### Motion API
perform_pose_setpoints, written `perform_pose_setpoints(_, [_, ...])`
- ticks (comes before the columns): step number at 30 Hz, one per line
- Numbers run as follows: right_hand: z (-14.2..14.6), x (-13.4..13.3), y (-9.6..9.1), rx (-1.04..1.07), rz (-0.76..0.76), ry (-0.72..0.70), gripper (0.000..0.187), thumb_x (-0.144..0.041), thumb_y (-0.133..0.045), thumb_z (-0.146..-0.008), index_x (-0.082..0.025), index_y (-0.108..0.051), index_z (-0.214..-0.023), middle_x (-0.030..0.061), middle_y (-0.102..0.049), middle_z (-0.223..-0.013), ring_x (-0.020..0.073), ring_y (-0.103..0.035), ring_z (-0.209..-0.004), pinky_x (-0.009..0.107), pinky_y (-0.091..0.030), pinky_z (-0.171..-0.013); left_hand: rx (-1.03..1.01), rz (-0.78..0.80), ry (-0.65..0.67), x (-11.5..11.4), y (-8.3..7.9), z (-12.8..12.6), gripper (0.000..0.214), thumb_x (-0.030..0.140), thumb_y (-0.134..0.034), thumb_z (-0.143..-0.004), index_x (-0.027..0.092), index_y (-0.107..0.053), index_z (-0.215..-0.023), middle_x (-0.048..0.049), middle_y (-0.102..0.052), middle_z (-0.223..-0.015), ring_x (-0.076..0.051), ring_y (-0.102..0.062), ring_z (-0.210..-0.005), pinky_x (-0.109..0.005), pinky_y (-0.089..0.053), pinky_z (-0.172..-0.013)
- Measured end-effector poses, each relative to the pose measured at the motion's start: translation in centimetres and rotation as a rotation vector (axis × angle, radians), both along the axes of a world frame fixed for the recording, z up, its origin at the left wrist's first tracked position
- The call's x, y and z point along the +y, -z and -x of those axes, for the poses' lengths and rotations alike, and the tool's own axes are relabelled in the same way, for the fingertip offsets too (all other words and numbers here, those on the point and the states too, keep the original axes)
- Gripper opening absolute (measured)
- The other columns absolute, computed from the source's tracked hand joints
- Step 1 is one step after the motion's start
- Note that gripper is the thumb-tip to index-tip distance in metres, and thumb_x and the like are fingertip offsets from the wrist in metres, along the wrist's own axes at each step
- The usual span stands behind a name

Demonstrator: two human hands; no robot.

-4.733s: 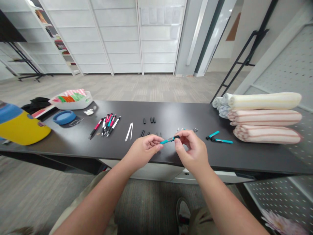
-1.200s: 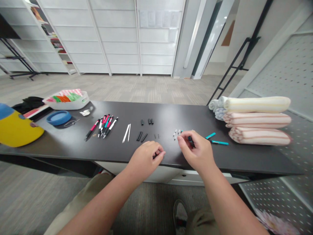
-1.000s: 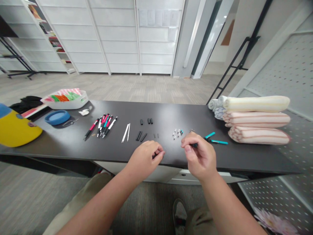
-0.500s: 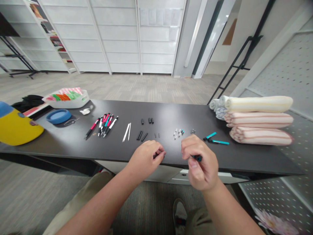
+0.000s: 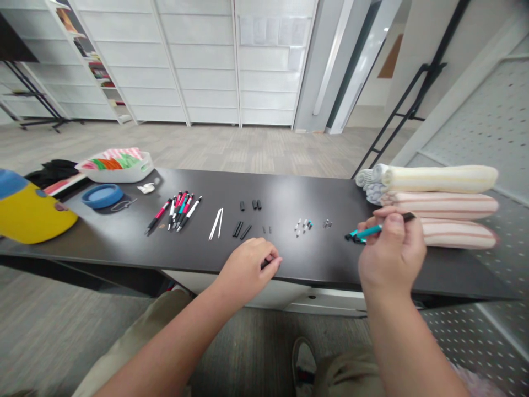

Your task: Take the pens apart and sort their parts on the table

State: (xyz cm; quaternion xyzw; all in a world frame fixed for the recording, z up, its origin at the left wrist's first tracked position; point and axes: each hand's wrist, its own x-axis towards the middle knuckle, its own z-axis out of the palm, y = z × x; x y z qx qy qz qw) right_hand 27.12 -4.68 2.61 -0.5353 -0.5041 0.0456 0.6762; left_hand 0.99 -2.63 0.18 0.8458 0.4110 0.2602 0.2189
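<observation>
My right hand (image 5: 392,251) is closed on a turquoise pen barrel (image 5: 374,230) with a black end, held tilted over the right part of the desk. Just under its tip lie other turquoise pen barrels (image 5: 359,238), partly hidden by my hand. At the desk's front edge my left hand (image 5: 253,262) is curled round a small black pen part (image 5: 265,264), mostly covered by fingers. Beyond it lie black tubes (image 5: 237,229), short black sleeves (image 5: 257,204), tiny springs (image 5: 266,229), white refills (image 5: 215,223), small clear pieces (image 5: 305,225) and small metal bits (image 5: 327,223).
A pile of click pens (image 5: 181,211) lies left of the refills. Farther left are a blue round dish (image 5: 102,196), a white basket (image 5: 119,174) of coloured cloth and a yellow-and-blue object (image 5: 33,215). Rolled towels (image 5: 444,177) are stacked at the right of the dark desk (image 5: 285,190).
My right hand has moved right and up with the turquoise barrel, from beside my left hand to above the turquoise barrels on the desk. My left hand has hardly moved.
</observation>
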Motion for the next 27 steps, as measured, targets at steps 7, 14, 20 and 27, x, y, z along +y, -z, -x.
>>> perform_pose_setpoints(7, [2.2,0.3,-0.1,-0.334,0.299,-0.169,0.027,-0.045,-0.057,-0.105,-0.022,-0.072,-0.104,0.0046,-0.069,-0.089,0.0192,-0.064,-0.077,0.032,-0.050,-0.071,0.006,-0.011,0.012,0.0,0.1,0.0,0.009,0.026,-0.068,-0.097,0.022,-0.068,-0.090,-0.0013,-0.069,-0.088,-0.020,-0.063,-0.088,-0.032,-0.044,-0.078])
perform_pose_setpoints(14, [3.4,0.5,0.2,-0.745,0.303,-0.187,0.026,-0.033,-0.046,-0.109,-0.020,-0.066,-0.098,0.0119,-0.072,-0.098,0.0263,-0.069,-0.093,0.036,-0.050,-0.084,0.010,-0.019,0.028,-0.1,0.0,0.2,0.008,0.023,-0.066,-0.098,0.021,-0.067,-0.090,-0.0016,-0.068,-0.089,-0.020,-0.062,-0.088,-0.033,-0.044,-0.080])
perform_pose_setpoints(20, [-0.3,-0.2,-1.4,-0.768,0.447,-0.006,0.038,-0.040,-0.036,-0.111,-0.019,-0.068,-0.112,0.0102,-0.076,-0.095,0.0273,-0.072,-0.087,0.035,-0.048,-0.074,0.014,-0.021,0.032,-0.1,0.2,0.1,0.008,0.024,-0.066,-0.098,0.021,-0.067,-0.090,-0.0018,-0.069,-0.091,-0.020,-0.062,-0.090,-0.033,-0.044,-0.081])
perform_pose_setpoints(27, [-7.2,-0.7,-0.2,-0.949,0.563,-0.108,0.040,-0.036,-0.040,-0.105,-0.019,-0.076,-0.105,0.0126,-0.074,-0.099,0.0274,-0.072,-0.090,0.039,-0.053,-0.085,0.030,-0.044,0.027,-0.1,0.4,0.1,0.009,0.023,-0.066,-0.098,0.021,-0.067,-0.089,-0.0013,-0.068,-0.090,-0.020,-0.061,-0.090,-0.034,-0.044,-0.081])
